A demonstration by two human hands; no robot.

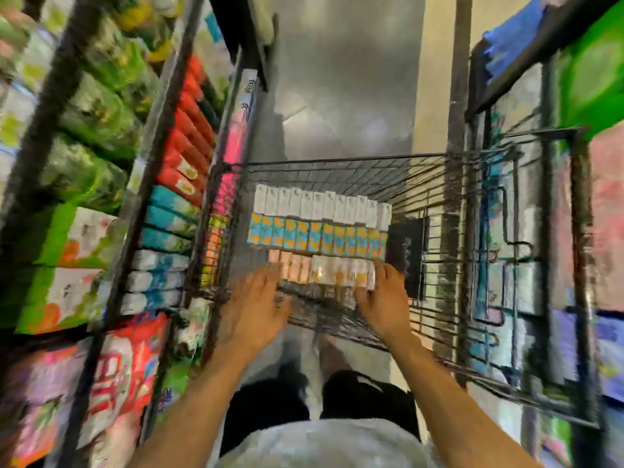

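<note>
Nearest the lens is the person's pale grey shirt (324,444), with dark trousers (270,410) below it, and both bare forearms stretch from there toward 12 o'clock into a black wire cart basket (337,159). The left hand (256,298) lies at the 9 o'clock end of a row of small pale pink and white cartons (324,272), its fingers reaching out fairly straight against that end, though motion blur smears the tips. The right hand (381,298) is at the 3 o'clock end, thumb raised against the last carton and fingers curled under it, so the row looks squeezed between the two hands. That row sits on the 6 o'clock side of the basket. Just beyond it at 12 o'clock lies a row of blue-and-orange patterned cartons (317,236), and beyond that a row of plain white cartons (320,204). A flat black packet (405,255) leans at the 3 o'clock side. Shelves of red boxes (189,130) and green packs (94,106) stand at 9 o'clock, with a wire rack (506,231) at 3 o'clock. As I judge it, two rows are settled and the third is mid-handling. Whether it is going in or coming out cannot be told.
</note>
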